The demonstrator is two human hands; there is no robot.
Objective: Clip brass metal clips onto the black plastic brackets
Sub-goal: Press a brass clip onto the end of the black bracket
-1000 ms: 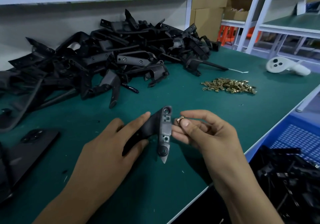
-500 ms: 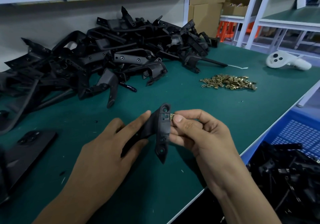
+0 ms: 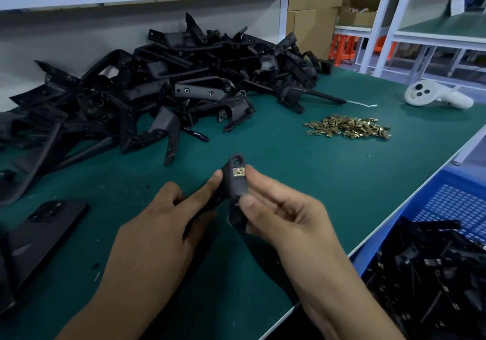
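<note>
At frame centre, above the green desk [image 3: 302, 189], the left hand [image 3: 157, 234] grips a black bracket [image 3: 235, 195]; the right hand [image 3: 286, 218] pinches it beside a seated brass clip [image 3: 238, 173].

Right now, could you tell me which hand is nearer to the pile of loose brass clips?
Right. The right hand is directly below the clip pile in the view, while the left hand is farther off, beyond the held bracket.
</note>
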